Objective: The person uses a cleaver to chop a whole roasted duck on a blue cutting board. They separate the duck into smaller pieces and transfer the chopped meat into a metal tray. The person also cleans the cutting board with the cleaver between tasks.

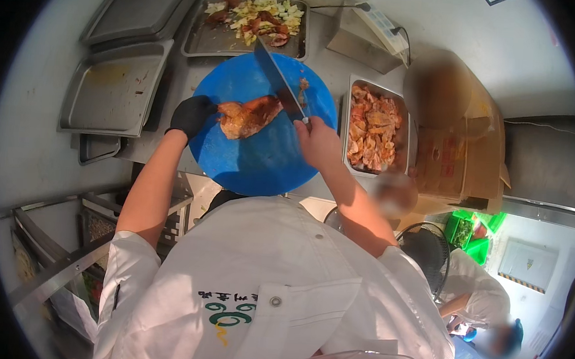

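Observation:
On a round blue cutting board (264, 163) lies a browned piece of poultry (247, 119), seemingly roasted. My left hand (193, 115), in a black glove, grips its narrow left end at the board's edge. My bare right hand (316, 139) is closed around the handle of a cleaver (280, 79). The blade slants up and left across the board, close to the right end of the meat. Small scraps (303, 85) lie on the board right of the blade. To the right stands a steel tray (344, 133) filled with chopped meat pieces (375, 125).
A steel tray (197, 43) with meat and cabbage-like pieces sits behind the board. Baking trays (111, 92) stand at left. A cardboard box (442, 163) and a power strip (383, 26) are at right. Behind on the right are a fan (425, 255) and another person (479, 287).

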A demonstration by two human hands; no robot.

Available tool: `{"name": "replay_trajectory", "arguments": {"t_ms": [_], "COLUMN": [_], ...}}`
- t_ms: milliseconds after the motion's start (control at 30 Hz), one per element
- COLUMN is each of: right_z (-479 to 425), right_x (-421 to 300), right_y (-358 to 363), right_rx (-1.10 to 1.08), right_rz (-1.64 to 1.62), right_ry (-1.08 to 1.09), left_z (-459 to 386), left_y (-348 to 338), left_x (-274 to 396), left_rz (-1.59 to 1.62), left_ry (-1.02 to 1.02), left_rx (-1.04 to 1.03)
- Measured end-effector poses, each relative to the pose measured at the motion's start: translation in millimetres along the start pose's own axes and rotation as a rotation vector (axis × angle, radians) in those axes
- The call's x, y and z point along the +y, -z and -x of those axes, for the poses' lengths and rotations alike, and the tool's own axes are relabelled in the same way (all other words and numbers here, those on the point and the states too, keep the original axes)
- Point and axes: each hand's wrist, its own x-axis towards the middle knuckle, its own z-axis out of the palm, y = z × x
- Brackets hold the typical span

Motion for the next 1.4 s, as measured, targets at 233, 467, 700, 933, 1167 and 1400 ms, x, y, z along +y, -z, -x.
{"name": "replay_trajectory", "arguments": {"t_ms": [233, 467, 700, 933, 1167, 1400], "right_z": [0, -27, -1, -28, 7, -27], "right_x": [-20, -6, -39, -4, -62, -11], "right_y": [6, -7, 17, -24, 30, -41], "right_rx": [0.148, -0.048, 0.202, -0.040, 0.204, -0.068], "right_rz": [-0.090, 0.095, -0.238, 0.079, -0.227, 0.106], "right_ry": [0.045, 0.034, 0.085, 0.087, 0.088, 0.090], "left_z": [-1, 5, 9, 5, 7, 4], "left_y": [-4, -7, -3, -5, -10, -13], "left_x": [8, 8, 12, 8, 0, -2], "left_rz": [-0.081, -0.119, -0.064, -0.059, -0.058, -0.096], "left_ry": [0.001, -0.017, 0.058, 0.020, 0.035, -0.026], "left_rx": [0.064, 0.052, 0.041, 0.033, 0.035, 0.104]}}
